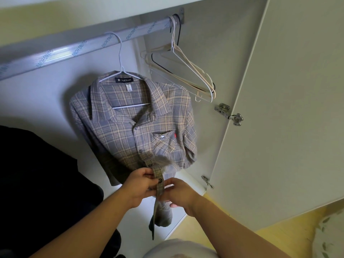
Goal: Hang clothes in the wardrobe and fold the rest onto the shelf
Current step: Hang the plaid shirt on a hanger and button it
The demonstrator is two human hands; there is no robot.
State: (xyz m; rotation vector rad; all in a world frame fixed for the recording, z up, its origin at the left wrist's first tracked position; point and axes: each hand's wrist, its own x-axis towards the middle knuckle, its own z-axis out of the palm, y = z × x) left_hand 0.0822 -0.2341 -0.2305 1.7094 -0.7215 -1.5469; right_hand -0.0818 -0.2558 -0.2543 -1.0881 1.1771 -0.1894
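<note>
I am looking into an open wardrobe, where a grey and cream plaid shirt (130,127) hangs on a white wire hanger (120,58). The hanger's hook is over a silver rail (74,47) that crosses the top of the view. The shirt faces me, collar open, with a dark label inside the neck and a chest pocket on its front. Both my bare forearms reach in from the bottom of the view and meet at the lower front of the shirt. My left hand (141,185) pinches the button strip from the left, fingers curled around the cloth. My right hand (179,192) grips the same strip from the right, thumb and fingers closed on it, just beside a dark button (160,181). The two hands almost touch, and the shirt's hem hangs down below them. Further right along the rail, against the wardrobe's side wall, hangs a bunch of empty hangers (186,71), cream, white and black. The pale wardrobe door (288,108) stands open on the right, with a metal hinge (229,114) on its inner edge. A dark garment (37,183) fills the left side, and yellow floor (279,229) shows at the lower right.
</note>
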